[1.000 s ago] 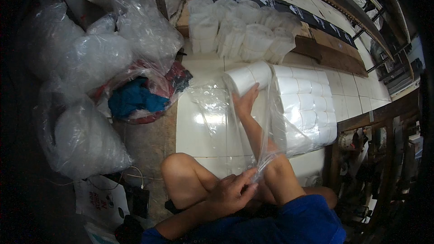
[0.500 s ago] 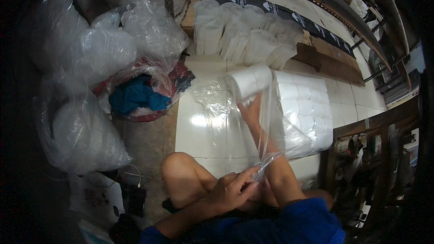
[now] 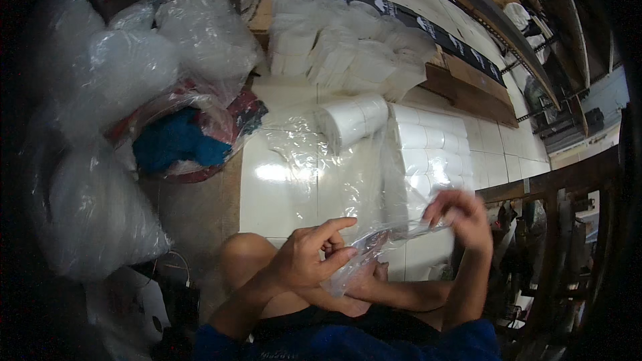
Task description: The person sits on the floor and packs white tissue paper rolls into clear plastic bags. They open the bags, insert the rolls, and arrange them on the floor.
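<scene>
A long clear plastic bag [image 3: 374,190] stretches across the white tiles before me. At its far end lies a white cylindrical bundle [image 3: 354,119], seemingly inside the plastic. My left hand [image 3: 314,253] is by the near left edge of the bag, index finger and thumb apart, the other fingers curled. At the bag's right edge, my right hand [image 3: 465,219] pinches the plastic with bent fingers; it is slightly blurred. Just right of the bundle, rows of similar white bundles [image 3: 435,150] lie packed in shiny clear plastic.
Stacks of white, round-topped pieces [image 3: 348,40] stand at the back before a black printed strip [image 3: 428,25] and cardboard [image 3: 468,90]. Large clear bags [image 3: 127,60] fill the left, beside a sack holding blue cloth [image 3: 177,144]. Metal shelving [image 3: 468,7] borders the far right.
My right hand has come back from beside the bundle, out to the bag's near right edge. My left hand has moved left, its thumb and index finger now apart.
</scene>
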`<state>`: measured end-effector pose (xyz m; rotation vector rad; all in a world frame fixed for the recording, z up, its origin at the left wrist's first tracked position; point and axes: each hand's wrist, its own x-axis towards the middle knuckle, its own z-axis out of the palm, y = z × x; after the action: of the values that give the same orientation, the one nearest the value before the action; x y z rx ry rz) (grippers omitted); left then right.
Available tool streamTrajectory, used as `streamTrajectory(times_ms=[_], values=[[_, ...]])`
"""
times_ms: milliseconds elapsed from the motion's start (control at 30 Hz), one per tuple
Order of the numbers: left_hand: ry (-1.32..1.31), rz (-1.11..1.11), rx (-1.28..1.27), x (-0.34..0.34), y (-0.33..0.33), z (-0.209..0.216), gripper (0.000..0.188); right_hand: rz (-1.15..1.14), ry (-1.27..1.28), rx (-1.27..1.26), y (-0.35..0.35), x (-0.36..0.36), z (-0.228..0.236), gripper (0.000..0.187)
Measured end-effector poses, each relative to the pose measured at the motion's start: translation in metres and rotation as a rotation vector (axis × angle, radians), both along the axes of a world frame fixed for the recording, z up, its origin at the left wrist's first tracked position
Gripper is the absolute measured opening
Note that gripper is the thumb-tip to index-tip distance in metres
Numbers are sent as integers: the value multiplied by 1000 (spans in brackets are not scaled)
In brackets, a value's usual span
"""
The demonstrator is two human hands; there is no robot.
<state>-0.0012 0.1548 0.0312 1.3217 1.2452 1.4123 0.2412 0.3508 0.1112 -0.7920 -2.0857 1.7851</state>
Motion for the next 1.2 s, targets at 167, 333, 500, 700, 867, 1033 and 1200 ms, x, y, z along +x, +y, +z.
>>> streamTrajectory(times_ms=[167,333,500,700,867,1033,1200], values=[[-59,-65,-46,-26,21,-15,47,-280,-160,354,161,-70,-26,56],[-336,-91,-145,-35,37,-79,47,-113,-350,858,351,-59,-122,50],[-171,10,-280,-36,67,-112,45,-353,-890,739,433,-149,-146,73],[57,-46,-372,-43,81,-118,48,-534,-976,700,412,-211,-157,73],[219,-63,-408,-43,76,-121,51,40,-997,691,446,-174,-159,39],[208,-44,-358,-42,72,-122,50,-322,-843,450,461,-154,-179,37],[208,0,-344,-41,67,-116,49,-151,-1071,946,443,-153,-177,41]])
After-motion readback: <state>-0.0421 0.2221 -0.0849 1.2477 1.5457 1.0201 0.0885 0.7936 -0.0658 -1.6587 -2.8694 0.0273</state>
